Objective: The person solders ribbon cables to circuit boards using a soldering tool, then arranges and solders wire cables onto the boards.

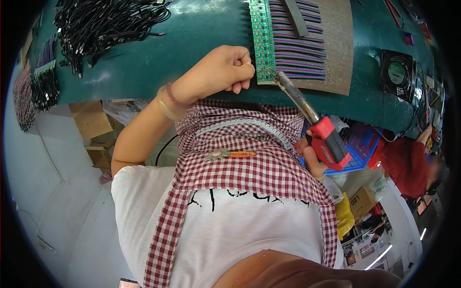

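One left hand [224, 69], contents unclear, is curling between circuit boards [263, 43] and open worktop [129, 67] edge, the right hand [313, 162] gripping a soldering iron [330, 143].

A green surface [206, 29] stands beside a pale wall [60, 192] at left, with cardboard boxes [91, 120] low between them. At right are a blue crate [357, 161], a carton marked "LED" [363, 202] and a glowing light tube [379, 258].

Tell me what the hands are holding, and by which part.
The right hand grips a red-and-black soldering gun by its handle. The left hand is curled beside the green circuit boards; whether it holds anything cannot be told.
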Tool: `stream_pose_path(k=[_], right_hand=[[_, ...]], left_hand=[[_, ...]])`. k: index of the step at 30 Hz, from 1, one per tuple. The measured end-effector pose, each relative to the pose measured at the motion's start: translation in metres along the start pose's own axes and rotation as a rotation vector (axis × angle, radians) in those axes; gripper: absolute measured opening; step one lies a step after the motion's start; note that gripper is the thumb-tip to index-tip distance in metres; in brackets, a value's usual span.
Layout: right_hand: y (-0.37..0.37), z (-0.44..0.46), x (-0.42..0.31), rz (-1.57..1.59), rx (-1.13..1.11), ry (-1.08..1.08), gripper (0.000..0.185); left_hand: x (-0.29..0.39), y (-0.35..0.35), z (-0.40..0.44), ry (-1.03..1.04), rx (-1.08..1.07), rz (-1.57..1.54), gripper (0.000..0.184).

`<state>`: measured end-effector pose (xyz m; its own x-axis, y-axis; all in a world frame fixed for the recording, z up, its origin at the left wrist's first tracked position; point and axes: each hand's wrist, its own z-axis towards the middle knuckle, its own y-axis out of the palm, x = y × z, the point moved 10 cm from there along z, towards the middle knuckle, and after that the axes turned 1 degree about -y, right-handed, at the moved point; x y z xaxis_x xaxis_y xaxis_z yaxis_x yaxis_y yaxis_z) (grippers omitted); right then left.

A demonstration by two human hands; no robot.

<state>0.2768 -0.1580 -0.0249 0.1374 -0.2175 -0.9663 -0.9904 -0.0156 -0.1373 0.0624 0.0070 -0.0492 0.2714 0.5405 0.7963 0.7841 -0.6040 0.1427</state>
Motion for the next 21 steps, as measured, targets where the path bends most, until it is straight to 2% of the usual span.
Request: stream_pose_path(k=[1, 4, 14, 16, 19, 20, 21], right_hand=[[0.001, 0.000, -0.002, 0.045, 0.006, -0.008, 0.046], [0.003, 0.005, -0.006, 0.125, 0.019, 0.048, 0.048], [0.009, 0.015, -0.022, 0.179, 0.060, -0.049, 0.046], [0.008, 0.020, -0.031, 0.283, 0.090, -0.066, 0.045], [-0.003, 0.027, -0.037, 0.293, 0.149, -0.125, 0.041], [-0.006, 0.031, -0.039, 0.302, 0.160, -0.124, 0.040], [-0.007, 0.035, -0.042, 0.327, 0.174, -0.151, 0.038]], left_hand=[[0.000, -0.001, 0.000, 0.001, 0.003, 0.000, 0.016], [0.000, 0.000, 0.001, 0.012, -0.001, -0.002, 0.016], [0.005, -0.003, -0.004, 0.002, 0.014, 0.055, 0.015], [0.015, -0.007, -0.010, 0.002, 0.001, 0.097, 0.016], [0.063, -0.064, -0.014, 0.198, 0.299, 0.402, 0.022], [0.094, -0.088, -0.016, 0.339, 0.497, 0.522, 0.020], [0.130, -0.106, -0.023, 0.623, 0.745, 0.801, 0.017]])
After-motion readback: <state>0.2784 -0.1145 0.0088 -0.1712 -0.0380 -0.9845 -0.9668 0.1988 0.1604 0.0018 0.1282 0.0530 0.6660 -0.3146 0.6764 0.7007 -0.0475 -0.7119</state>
